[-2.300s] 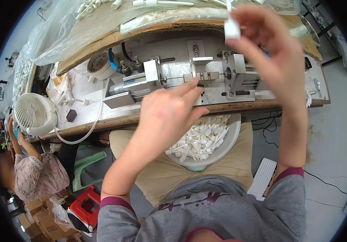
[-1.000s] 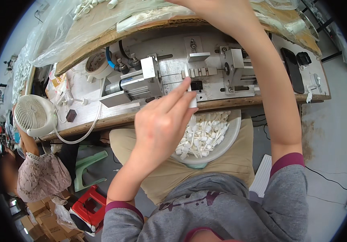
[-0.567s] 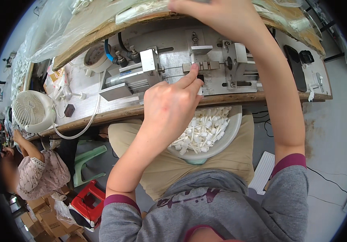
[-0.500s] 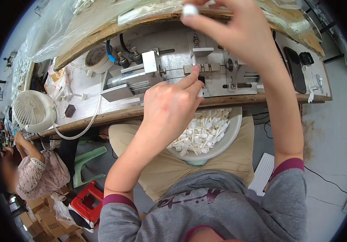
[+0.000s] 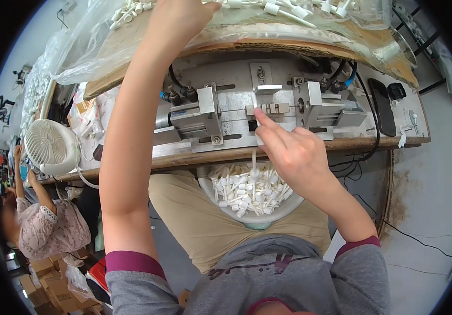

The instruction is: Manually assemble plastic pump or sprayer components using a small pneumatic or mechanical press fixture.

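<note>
My right hand (image 5: 297, 155) is at the metal fixture, thumb and index finger closed around a white capped plastic stick (image 5: 258, 137). The stick's thin end runs up past the small notched block (image 5: 268, 109), with my index fingertip against it. Far forward, my left hand (image 5: 186, 16) reaches over the heap of white capped sticks (image 5: 289, 10) on the cardboard; most of its fingers are cut off by the picture's upper edge. Another white capped stick (image 5: 255, 167) is over the basin (image 5: 294, 202) on my lap, which holds many similar pieces.
Metal clamp units (image 5: 200, 115) with air hoses flank the block on both sides. A white fan (image 5: 51, 147) stands at the left, and a black phone (image 5: 383, 107) lies at the right. Plastic-lined cardboard (image 5: 236, 44) overhangs the fixture. Another person (image 5: 53, 226) sits at far left.
My left hand has left the block and gone forward to the heap. My right hand has come down from above the cardboard to the block. A loose capped stick now shows over the basin.
</note>
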`<action>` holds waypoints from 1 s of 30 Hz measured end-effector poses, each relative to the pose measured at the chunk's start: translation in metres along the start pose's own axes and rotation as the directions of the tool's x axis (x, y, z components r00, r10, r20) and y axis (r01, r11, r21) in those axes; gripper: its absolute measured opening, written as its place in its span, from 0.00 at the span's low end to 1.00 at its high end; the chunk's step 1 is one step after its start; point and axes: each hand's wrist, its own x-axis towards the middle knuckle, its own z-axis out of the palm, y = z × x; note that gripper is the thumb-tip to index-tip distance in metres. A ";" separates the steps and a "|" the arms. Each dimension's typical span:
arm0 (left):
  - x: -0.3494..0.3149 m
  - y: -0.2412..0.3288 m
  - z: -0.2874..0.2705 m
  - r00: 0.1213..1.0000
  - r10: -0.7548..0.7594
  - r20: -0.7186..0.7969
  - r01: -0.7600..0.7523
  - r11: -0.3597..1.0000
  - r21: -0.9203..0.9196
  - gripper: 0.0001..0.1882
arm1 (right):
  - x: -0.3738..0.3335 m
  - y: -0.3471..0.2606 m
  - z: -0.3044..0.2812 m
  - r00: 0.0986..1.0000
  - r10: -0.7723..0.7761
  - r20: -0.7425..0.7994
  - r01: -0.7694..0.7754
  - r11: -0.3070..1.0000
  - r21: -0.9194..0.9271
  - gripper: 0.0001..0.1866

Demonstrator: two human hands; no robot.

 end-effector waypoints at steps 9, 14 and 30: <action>0.003 0.002 -0.007 0.942 -0.231 0.244 0.251 0.966 -0.057 0.13 | 0.010 -0.003 0.001 0.999 -0.017 -0.045 0.014 0.998 -0.056 0.11; -0.006 0.003 -0.012 0.984 -0.154 0.090 0.163 0.980 -0.112 0.13 | -0.005 -0.014 -0.009 0.997 0.045 0.068 -0.037 0.993 -0.113 0.11; -0.075 0.070 -0.063 0.959 -0.252 0.133 0.266 0.627 -0.732 0.13 | 0.017 -0.002 -0.010 0.989 0.007 0.150 -0.001 0.999 -0.041 0.10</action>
